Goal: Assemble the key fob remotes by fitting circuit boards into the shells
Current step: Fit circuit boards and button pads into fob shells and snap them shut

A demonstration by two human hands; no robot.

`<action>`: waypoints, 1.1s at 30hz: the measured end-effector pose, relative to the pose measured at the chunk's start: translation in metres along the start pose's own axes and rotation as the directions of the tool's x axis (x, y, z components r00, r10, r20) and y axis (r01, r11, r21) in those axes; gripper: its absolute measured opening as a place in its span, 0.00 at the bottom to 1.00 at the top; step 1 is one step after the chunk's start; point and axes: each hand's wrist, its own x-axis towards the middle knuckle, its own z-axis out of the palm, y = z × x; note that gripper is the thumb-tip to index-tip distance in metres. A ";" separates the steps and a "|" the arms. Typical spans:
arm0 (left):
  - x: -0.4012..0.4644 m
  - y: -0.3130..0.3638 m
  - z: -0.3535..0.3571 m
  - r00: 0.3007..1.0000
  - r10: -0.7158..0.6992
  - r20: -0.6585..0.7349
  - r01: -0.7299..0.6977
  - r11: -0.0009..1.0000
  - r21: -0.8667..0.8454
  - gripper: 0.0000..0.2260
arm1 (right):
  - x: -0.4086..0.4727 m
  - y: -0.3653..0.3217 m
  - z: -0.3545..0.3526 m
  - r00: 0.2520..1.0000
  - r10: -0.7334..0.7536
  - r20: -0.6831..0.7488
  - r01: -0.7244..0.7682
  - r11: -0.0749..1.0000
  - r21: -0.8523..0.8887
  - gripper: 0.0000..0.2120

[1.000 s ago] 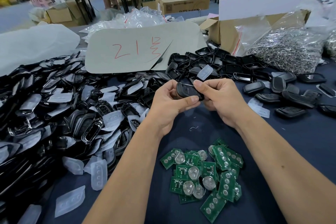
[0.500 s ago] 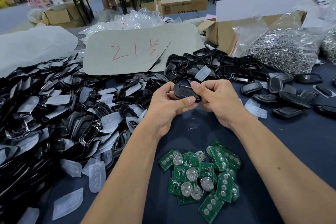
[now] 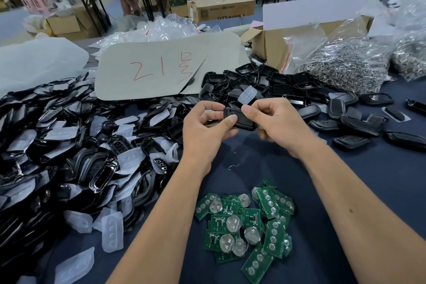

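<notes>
A black key fob shell (image 3: 242,120) is held above the table's middle between both hands. My left hand (image 3: 205,129) pinches its left end with thumb and fingers. My right hand (image 3: 274,124) grips its right side, thumb on top. What sits inside the shell is hidden. A heap of green circuit boards (image 3: 246,223) with round coin-cell holders lies on the dark blue cloth near the front edge. A large pile of black shell halves and clear rubber button pads (image 3: 69,145) fills the left side.
More open black shells (image 3: 272,83) lie behind my hands. Closed fobs (image 3: 352,120) are spread at the right. A grey card with red writing (image 3: 161,69), a cardboard box (image 3: 288,48) and bags of metal rings (image 3: 350,64) stand at the back.
My left-hand fingers have opened a little and shifted along the shell, exposing more of it. Both hands stay in the same place above the table.
</notes>
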 end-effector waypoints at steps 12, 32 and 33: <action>0.011 0.003 0.084 0.961 -0.241 0.133 0.230 0.969 0.091 0.05 | 0.000 -0.004 -0.037 0.769 -0.117 -0.628 0.002 0.984 -0.180 0.07; 0.013 0.004 0.081 0.974 0.141 0.179 -0.228 0.569 0.790 0.10 | 0.000 0.000 -0.038 0.805 -0.284 -0.521 -0.112 0.790 -0.603 0.08; 0.015 0.004 0.075 0.974 0.156 0.166 -0.224 0.535 0.815 0.10 | 0.000 0.001 -0.034 0.849 -0.294 -0.439 -0.090 0.738 -0.669 0.09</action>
